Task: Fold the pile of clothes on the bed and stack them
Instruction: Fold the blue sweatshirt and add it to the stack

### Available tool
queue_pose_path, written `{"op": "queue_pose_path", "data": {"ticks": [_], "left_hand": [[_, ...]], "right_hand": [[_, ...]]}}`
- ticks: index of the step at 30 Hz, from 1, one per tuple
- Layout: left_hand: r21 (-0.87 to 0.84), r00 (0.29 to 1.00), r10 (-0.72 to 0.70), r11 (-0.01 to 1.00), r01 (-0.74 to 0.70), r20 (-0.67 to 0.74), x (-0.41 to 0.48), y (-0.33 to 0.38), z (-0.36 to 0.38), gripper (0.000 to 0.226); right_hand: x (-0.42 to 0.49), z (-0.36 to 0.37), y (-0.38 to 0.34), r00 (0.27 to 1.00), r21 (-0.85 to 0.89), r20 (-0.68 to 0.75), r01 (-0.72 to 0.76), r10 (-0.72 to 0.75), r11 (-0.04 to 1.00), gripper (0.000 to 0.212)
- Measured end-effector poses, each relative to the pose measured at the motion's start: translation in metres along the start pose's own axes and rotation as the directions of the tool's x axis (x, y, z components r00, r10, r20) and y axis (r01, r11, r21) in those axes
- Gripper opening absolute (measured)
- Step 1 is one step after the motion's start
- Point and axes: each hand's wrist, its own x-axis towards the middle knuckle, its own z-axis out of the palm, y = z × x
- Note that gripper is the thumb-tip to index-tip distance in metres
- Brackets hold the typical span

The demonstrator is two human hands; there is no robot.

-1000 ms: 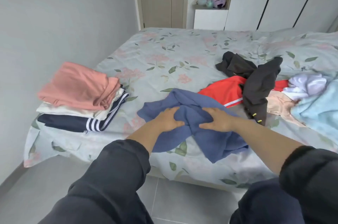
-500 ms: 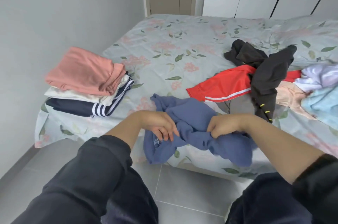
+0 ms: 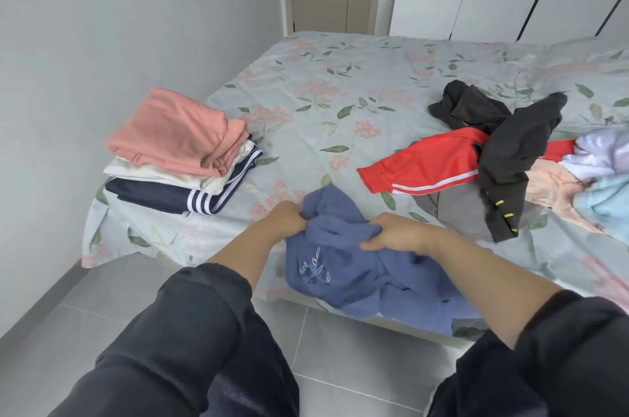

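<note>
Beside blue garment (image 3: 343, 266): folded stack (image 3: 177, 151) L, unfolded pile (image 3: 510, 157) R.

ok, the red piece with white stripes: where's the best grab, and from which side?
Probably pinch the red piece at its free end toward the folded stack, coming from that open side of the bed. That end lies flat and uncovered; its other end lies under the dark garment.

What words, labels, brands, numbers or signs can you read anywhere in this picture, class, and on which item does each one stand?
None can be read.
The blue garment bears only an embroidered leaf motif, no letters.
The yellow marks on the black garment are too small to tell whether they are text.
</note>
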Motion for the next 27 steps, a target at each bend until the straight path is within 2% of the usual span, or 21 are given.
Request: {"op": "queue_pose_path", "data": {"ticks": [2, 4, 5, 7, 8, 9, 10, 11, 12, 13, 14, 15, 17, 19, 20, 21, 23, 24, 25, 26, 27], "left_hand": [[-0.283, 0.997, -0.014, 0.959, 0.034, 0.069, -0.002, 0.006, -0.003, 0.016], [-0.578, 0.993, 0.044, 0.816, 0.026, 0.108, -0.005, 0.016, -0.008, 0.017], [-0.674, 0.993, 0.074, 0.738, 0.006, 0.090, -0.007, 0.022, -0.012, 0.016], [-0.786, 0.995, 0.098, 0.617, -0.047, 0.018, -0.011, 0.037, -0.025, 0.015], [-0.829, 0.993, 0.116, 0.554, -0.075, -0.012, -0.013, 0.045, -0.034, 0.014], [-0.865, 0.987, 0.158, 0.492, -0.102, -0.026, -0.015, 0.053, -0.045, 0.014], [-0.881, 0.974, 0.223, 0.454, -0.130, -0.030, -0.017, 0.062, -0.055, 0.016], [-0.870, 0.960, 0.279, 0.469, -0.156, -0.021, -0.018, 0.071, -0.065, 0.018], [-0.833, 0.946, 0.323, 0.524, -0.175, 0.005, -0.021, 0.081, -0.071, 0.022], [-0.777, 0.934, 0.354, 0.599, -0.192, 0.043, -0.023, 0.091, -0.073, 0.026], [-0.711, 0.922, 0.377, 0.672, -0.205, 0.090, -0.025, 0.099, -0.073, 0.029], [-0.645, 0.909, 0.395, 0.732, -0.221, 0.137, -0.027, 0.107, -0.071, 0.030], [-0.528, 0.876, 0.421, 0.812, -0.249, 0.234, -0.031, 0.120, -0.066, 0.029], [-0.435, 0.841, 0.438, 0.855, -0.282, 0.317, -0.036, 0.131, -0.063, 0.026], [-0.411, 0.833, 0.444, 0.862, -0.296, 0.331, -0.037, 0.135, -0.063, 0.026], [-0.396, 0.835, 0.447, 0.864, -0.310, 0.320, -0.038, 0.138, -0.063, 0.025], [-0.373, 0.880, 0.433, 0.863, -0.340, 0.198, -0.035, 0.139, -0.064, 0.020], [-0.337, 0.908, 0.410, 0.869, -0.362, 0.081, -0.032, 0.136, -0.065, 0.018], [-0.277, 0.926, 0.374, 0.885, -0.374, -0.054, -0.026, 0.133, -0.068, 0.022], [-0.216, 0.927, 0.327, 0.907, -0.362, -0.184, -0.019, 0.127, -0.070, 0.032], [-0.172, 0.917, 0.272, 0.928, -0.330, -0.290, -0.012, 0.119, -0.071, 0.043]], "right_hand": [[-0.009, -0.012, -0.009, 0.998, 0.350, 0.041, -0.053, 0.041, 0.935, 0.023], [-0.013, -0.025, -0.019, 0.997, 0.596, -0.071, 0.035, 0.009, 0.802, 0.020], [-0.015, -0.032, -0.023, 0.993, 0.695, -0.122, 0.085, 0.001, 0.714, 0.017], [-0.019, -0.047, -0.026, 0.983, 0.861, -0.182, 0.162, -0.005, 0.481, 0.038], [-0.024, -0.055, -0.024, 0.982, 0.901, -0.189, 0.171, 0.006, 0.398, 0.045], [-0.029, -0.062, -0.023, 0.986, 0.908, -0.164, 0.149, 0.007, 0.391, 0.044], [-0.035, -0.068, -0.022, 0.995, 0.883, -0.102, 0.093, -0.006, 0.461, 0.037], [-0.039, -0.072, -0.021, 1.000, 0.823, -0.019, 0.029, -0.024, 0.567, 0.031], [-0.039, -0.074, -0.020, 0.998, 0.741, 0.053, -0.016, -0.034, 0.671, 0.034], [-0.037, -0.075, -0.020, 0.997, 0.682, 0.072, -0.027, -0.031, 0.731, 0.041], [-0.034, -0.074, -0.024, 0.999, 0.645, 0.032, 0.000, -0.027, 0.764, 0.047], [-0.029, -0.072, -0.028, 0.997, 0.622, -0.070, 0.056, -0.016, 0.781, 0.052], [-0.021, -0.066, -0.043, 0.973, 0.564, -0.214, 0.195, -0.085, 0.802, 0.070], [-0.014, -0.060, -0.054, 0.958, 0.497, -0.184, 0.283, -0.219, 0.820, 0.083], [-0.011, -0.057, -0.058, 0.950, 0.463, -0.134, 0.312, -0.282, 0.830, 0.078], [-0.010, -0.054, -0.061, 0.946, 0.439, -0.091, 0.318, -0.310, 0.840, 0.064], [-0.010, -0.053, -0.069, 0.961, 0.436, -0.108, 0.276, -0.255, 0.856, 0.028], [-0.009, -0.056, -0.072, 0.961, 0.461, -0.197, 0.265, -0.193, 0.847, 0.018], [-0.008, -0.061, -0.073, 0.931, 0.476, -0.348, 0.276, -0.109, 0.835, 0.019], [-0.007, -0.068, -0.072, 0.842, 0.494, -0.539, 0.316, 0.000, 0.810, 0.024], [-0.006, -0.078, -0.069, 0.708, 0.509, -0.696, 0.367, 0.122, 0.779, 0.028]]}}
